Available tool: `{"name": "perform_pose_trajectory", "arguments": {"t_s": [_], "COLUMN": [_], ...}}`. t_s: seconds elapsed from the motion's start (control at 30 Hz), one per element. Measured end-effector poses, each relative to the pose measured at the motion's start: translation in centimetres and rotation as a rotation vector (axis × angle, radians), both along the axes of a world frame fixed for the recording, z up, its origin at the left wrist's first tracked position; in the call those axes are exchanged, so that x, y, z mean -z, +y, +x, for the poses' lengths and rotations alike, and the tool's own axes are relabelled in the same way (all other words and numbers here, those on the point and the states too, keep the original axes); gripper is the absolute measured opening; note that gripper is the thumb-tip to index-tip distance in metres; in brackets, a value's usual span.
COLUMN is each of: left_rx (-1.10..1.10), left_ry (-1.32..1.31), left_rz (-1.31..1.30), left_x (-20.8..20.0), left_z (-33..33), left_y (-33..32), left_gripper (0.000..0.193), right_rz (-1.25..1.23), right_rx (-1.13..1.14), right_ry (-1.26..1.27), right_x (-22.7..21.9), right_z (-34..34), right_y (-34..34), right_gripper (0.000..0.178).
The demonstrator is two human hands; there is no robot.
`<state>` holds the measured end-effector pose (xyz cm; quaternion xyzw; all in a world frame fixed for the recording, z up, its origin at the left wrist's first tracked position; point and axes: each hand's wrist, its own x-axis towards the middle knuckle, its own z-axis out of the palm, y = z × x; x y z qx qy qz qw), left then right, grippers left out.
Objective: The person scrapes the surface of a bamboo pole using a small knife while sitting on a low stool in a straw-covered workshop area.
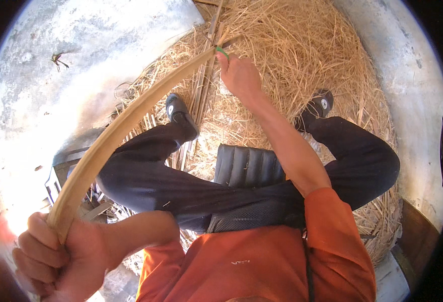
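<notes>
A long, pale yellow-brown bamboo strip (131,114) bows across the view from the lower left to the top middle. My left hand (65,254) is closed in a fist round its near, wider end. At the far end, my right hand (241,75) is closed on a small green-handled tool (222,52), which meets the strip there. Most of that tool is hidden by my fingers, and its working end is too small to make out. My right arm is stretched forward, while the left is bent at my side.
Dry straw-like shavings (302,45) cover the floor in front. Several long thin strips (201,85) lie by my left shoe (179,108). A black padded piece (246,166) sits between my legs. Pale walls or floor surfaces (90,60) flank the pile.
</notes>
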<state>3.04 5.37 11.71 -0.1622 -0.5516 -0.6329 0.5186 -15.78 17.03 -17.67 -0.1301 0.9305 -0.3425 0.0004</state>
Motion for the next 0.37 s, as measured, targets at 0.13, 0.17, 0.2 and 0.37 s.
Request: {"name": "perform_pose_trajectory", "arguments": {"t_s": [0.13,0.17,0.2,0.37], "left_rx": [-0.702,-0.645,-0.243,-0.073], "left_ry": [-0.03,-0.041,0.0,-0.027], "left_rz": [-0.083,-0.05,0.006,-0.108], "left_x": [0.2,0.2,-0.1,0.9], "left_z": [-1.9,-1.6,-1.1,2.0], "left_y": [1.1,0.7,-0.1,-3.3], "left_gripper": [0.06,0.06,0.06,0.039], "right_rz": [-0.06,0.208,0.305,0.006], "right_rx": [-0.071,-0.053,0.017,0.353], "right_ry": [0.005,-0.27,-0.293,-0.686], "right_x": [8.9,11.2,14.1,17.7], "right_z": [-1.7,-0.8,-1.2,-1.7], "right_y": [4.0,7.6,10.5,14.7], "right_gripper": [0.045,0.047,0.051,0.061]}}
